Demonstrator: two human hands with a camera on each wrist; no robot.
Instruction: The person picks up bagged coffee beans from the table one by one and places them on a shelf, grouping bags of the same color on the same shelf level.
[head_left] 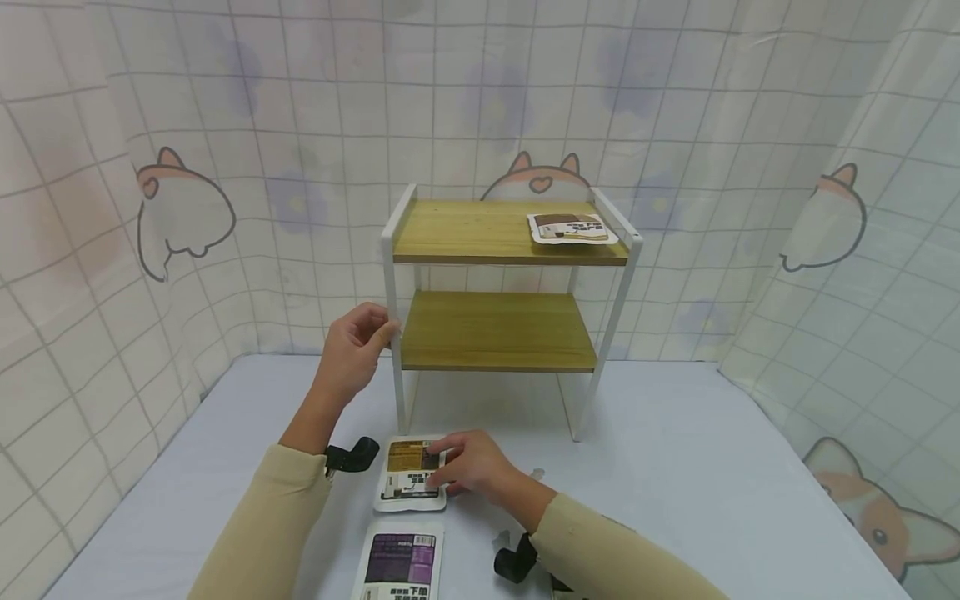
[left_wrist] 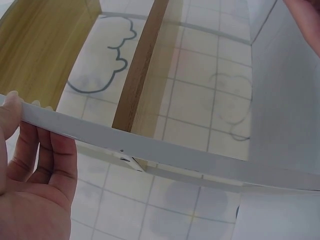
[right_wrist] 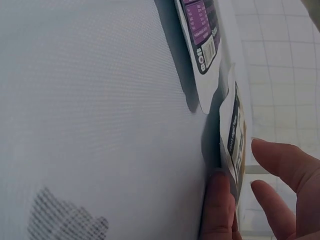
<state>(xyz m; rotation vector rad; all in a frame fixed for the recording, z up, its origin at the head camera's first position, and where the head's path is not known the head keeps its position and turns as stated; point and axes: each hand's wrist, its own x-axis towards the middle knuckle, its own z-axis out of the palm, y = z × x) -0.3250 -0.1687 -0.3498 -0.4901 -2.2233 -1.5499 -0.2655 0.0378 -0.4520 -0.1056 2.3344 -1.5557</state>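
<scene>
Step in hand, as judged: pick-up of the brown-label pouch (head_left: 409, 472) from the table (head_left: 712, 467), near the front edge, just ahead of the rack's front legs. Right hand (head_left: 468, 467) pinches the pouch's right edge; the right wrist view shows the thumb (right_wrist: 216, 207) under the rim and fingers (right_wrist: 280, 160) above, with that edge lifted off the cloth. Left hand (head_left: 352, 350) wraps its fingers round the white front-left post (head_left: 390, 333) of the rack (head_left: 498, 329), bracing it.

Next move probably calls for a clean lift without bending the flat pack, then a level carry to a shelf.

Materials: pouches are thin, flat, rounded-corner packs with white sealed borders and glossy printed faces. A purple-label pouch (head_left: 400, 560) lies at the front edge; a third pouch (head_left: 570, 227) sits at the top shelf's right end. Shelves are wood-grain boards in a smooth white metal frame. Table cover is a fine-weave pale cloth.
</scene>
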